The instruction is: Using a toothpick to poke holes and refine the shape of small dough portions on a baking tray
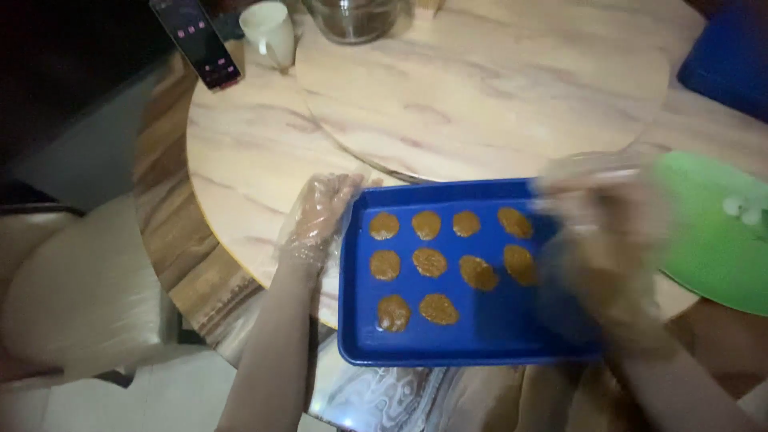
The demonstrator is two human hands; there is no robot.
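A blue tray (480, 340) sits at the near edge of a round marble-patterned bench (248, 160), overhanging it slightly. Ten flat brown dough rounds (430, 262) lie on it in rows. The left hand (320, 216), in a clear plastic glove, rests flat against the tray's left rim, fingers together. The right hand (608, 240) is a blur above the tray's right side; its fingers cannot be made out. A green board (712, 240) lies to the right, a white cup (268, 32) and a phone (196, 40) far back.
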